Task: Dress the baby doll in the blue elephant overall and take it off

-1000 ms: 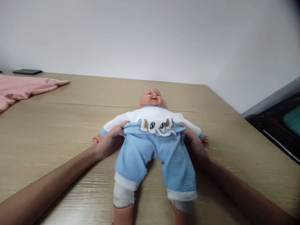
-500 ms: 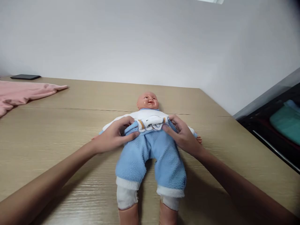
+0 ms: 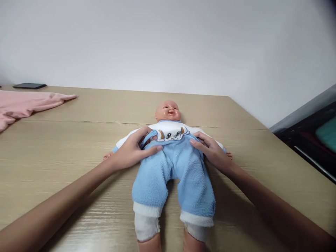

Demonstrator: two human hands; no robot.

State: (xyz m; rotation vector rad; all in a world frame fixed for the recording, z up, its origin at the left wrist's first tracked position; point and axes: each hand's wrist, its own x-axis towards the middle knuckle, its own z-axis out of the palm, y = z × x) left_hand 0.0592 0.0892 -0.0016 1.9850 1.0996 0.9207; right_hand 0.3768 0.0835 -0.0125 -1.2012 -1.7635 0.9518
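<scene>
A baby doll point(image 3: 168, 111) lies on its back, head away from me, wearing a white long-sleeved top and light-blue fleece overalls point(image 3: 149, 185) with white cuffs. The overalls' white bib point(image 3: 170, 134), printed with cartoon eyes, lies across the doll's belly. At the doll's waist on the left, my left hand point(image 3: 133, 148) is closed on the side of the overalls, thumb on the front and fingers by the blue strap edging. My right hand point(image 3: 210, 148) pinches the opposite side of the overalls near the bib's corner. Some fingertips are hidden behind the cloth.
The doll rests on a wooden table point(image 3: 65, 147). Pink cloth point(image 3: 34, 103) lies at the far left, with a dark phone-like slab point(image 3: 29, 85) behind it. Past the table's right edge is a dark framed object point(image 3: 301, 140) with teal cloth point(image 3: 328, 136).
The bib, bunched and folded before, now lies flatter with both printed eyes showing. My hands have spread slightly apart, and the view has shifted a little.
</scene>
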